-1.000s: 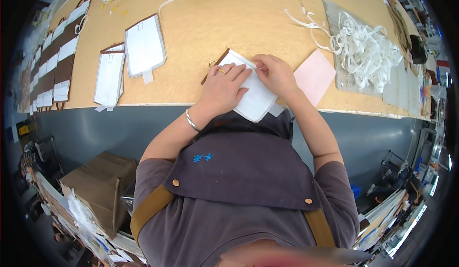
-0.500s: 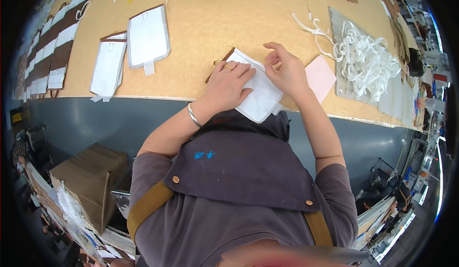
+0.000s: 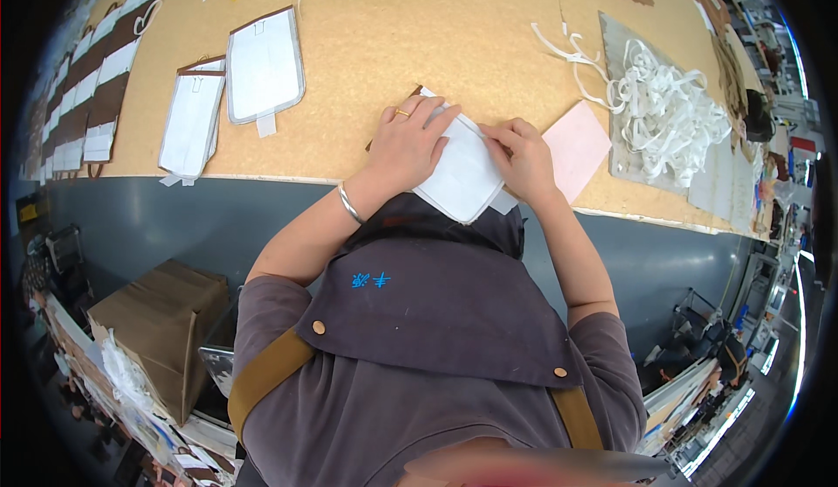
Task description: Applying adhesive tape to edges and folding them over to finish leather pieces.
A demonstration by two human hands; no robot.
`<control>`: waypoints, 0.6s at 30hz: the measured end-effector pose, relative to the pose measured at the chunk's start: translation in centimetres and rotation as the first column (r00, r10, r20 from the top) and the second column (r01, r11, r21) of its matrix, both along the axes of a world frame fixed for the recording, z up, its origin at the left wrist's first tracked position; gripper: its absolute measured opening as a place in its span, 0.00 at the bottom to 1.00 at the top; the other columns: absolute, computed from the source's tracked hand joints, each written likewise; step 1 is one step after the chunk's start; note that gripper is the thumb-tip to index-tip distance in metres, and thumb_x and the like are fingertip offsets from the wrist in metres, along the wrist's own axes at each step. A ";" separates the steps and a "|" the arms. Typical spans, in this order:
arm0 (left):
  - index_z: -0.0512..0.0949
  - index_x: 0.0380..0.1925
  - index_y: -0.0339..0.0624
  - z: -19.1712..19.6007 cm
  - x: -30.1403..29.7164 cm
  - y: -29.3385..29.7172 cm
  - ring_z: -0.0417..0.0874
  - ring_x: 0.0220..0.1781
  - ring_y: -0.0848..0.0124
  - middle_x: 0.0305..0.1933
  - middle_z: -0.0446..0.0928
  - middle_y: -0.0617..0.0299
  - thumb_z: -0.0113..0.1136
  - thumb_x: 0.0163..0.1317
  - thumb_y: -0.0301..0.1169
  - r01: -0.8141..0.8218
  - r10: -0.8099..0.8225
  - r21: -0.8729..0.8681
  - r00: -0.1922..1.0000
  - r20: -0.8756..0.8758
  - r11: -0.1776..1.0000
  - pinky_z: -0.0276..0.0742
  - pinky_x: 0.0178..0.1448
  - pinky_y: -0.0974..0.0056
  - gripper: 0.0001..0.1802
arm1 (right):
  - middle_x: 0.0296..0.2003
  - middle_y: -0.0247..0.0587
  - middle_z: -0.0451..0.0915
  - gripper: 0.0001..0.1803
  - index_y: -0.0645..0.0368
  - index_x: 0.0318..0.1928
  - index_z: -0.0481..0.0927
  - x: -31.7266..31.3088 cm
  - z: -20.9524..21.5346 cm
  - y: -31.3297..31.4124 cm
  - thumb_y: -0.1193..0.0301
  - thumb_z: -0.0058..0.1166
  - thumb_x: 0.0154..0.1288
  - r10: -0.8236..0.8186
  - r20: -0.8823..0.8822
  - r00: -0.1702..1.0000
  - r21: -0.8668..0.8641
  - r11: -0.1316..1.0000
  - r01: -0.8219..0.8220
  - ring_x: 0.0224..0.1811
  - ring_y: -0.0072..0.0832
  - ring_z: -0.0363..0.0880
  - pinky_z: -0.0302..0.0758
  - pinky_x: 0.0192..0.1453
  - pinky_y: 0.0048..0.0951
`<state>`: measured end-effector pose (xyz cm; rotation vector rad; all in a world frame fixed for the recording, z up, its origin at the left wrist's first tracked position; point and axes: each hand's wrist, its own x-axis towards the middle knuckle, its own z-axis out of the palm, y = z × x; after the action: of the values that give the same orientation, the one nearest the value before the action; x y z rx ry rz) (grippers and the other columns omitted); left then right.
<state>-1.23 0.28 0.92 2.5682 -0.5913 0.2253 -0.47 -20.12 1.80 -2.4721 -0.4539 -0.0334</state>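
A person's left hand (image 3: 410, 138) is pressing flat, fingers spread wide, on a white fabric panel (image 3: 463, 177) lying at the near edge of the bench (image 3: 419, 33), while the right hand (image 3: 522, 157) is resting its curled fingertips narrowly on the same panel's right edge, pinching or smoothing it rather than lifting it; whether anything is gripped between those fingers cannot be told. A ring is showing on the left hand and a silver bangle (image 3: 349, 203) is sitting on that wrist. The white panel is lying tilted, one corner hanging just past the bench edge toward the person, with a sliver of brown backing (image 3: 410, 94) peeking out beyond its far corner. Just to the right of the panel a pink sheet (image 3: 576, 148) is lying touching it, and farther right a loose heap of white cord (image 3: 672, 112) is resting on a grey mat. Well to the left of the panel, two finished-looking white pieces with brown trim (image 3: 227, 94) are lying side by side, and a row of similar pieces (image 3: 87, 94) is lining the far left. Judging by these, the panel in hand is appearing partway through, being flattened and aligned, with trimming and cord apparently not yet attached.
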 end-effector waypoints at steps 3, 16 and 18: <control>0.72 0.50 0.49 -0.2 -0.1 0.1 0.68 0.57 0.65 0.55 0.69 0.62 0.57 0.53 0.32 0.025 -0.025 0.033 1.000 0.014 0.999 0.64 0.51 0.56 0.21 | 0.26 0.35 0.74 0.09 0.52 0.36 0.83 -0.2 -0.1 0.0 0.74 0.57 0.52 0.016 0.061 0.998 -0.021 1.000 -0.015 0.30 0.32 0.74 0.72 0.31 0.31; 0.75 0.48 0.57 0.1 -0.2 -0.4 0.71 0.54 0.62 0.52 0.73 0.67 0.57 0.50 0.30 0.044 -0.065 0.192 0.992 0.104 0.980 0.64 0.49 0.56 0.21 | 0.28 0.30 0.73 0.12 0.45 0.36 0.82 -1.1 -0.2 0.4 0.73 0.57 0.48 0.045 0.182 0.982 -0.274 0.962 0.007 0.34 0.29 0.72 0.72 0.35 0.30; 0.75 0.47 0.57 0.1 0.2 -0.3 0.71 0.53 0.62 0.51 0.73 0.67 0.58 0.50 0.30 0.035 -0.055 0.187 0.993 0.103 0.982 0.64 0.48 0.57 0.21 | 0.29 0.30 0.73 0.12 0.45 0.35 0.81 -0.9 0.3 0.5 0.73 0.57 0.47 0.063 0.196 0.979 -0.331 0.944 0.006 0.34 0.30 0.72 0.71 0.37 0.31</control>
<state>-1.07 0.00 1.01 2.7307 -0.7416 0.3077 -1.36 -19.60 2.14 -2.8053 -0.6270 -0.2182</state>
